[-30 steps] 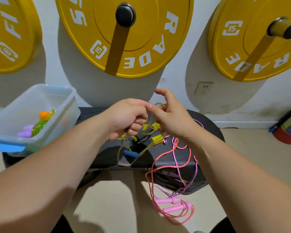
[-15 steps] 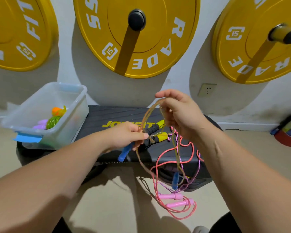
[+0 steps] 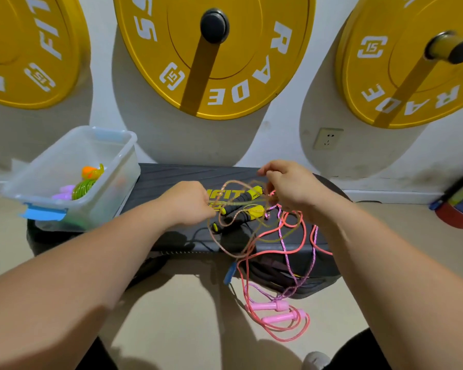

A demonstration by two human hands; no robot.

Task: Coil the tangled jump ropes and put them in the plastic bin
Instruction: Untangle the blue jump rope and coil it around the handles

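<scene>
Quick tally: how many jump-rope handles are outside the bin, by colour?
Pink handles: 2
Yellow-and-black handles: 2
Blue handle: 1
Total: 5 visible

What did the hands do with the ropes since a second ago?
The left hand came away from the right hand and dropped to the bench, gripping the clear rope; the right hand still pinches its loops. The pink rope, plastic bin and black-yellow handles stayed put.
</scene>
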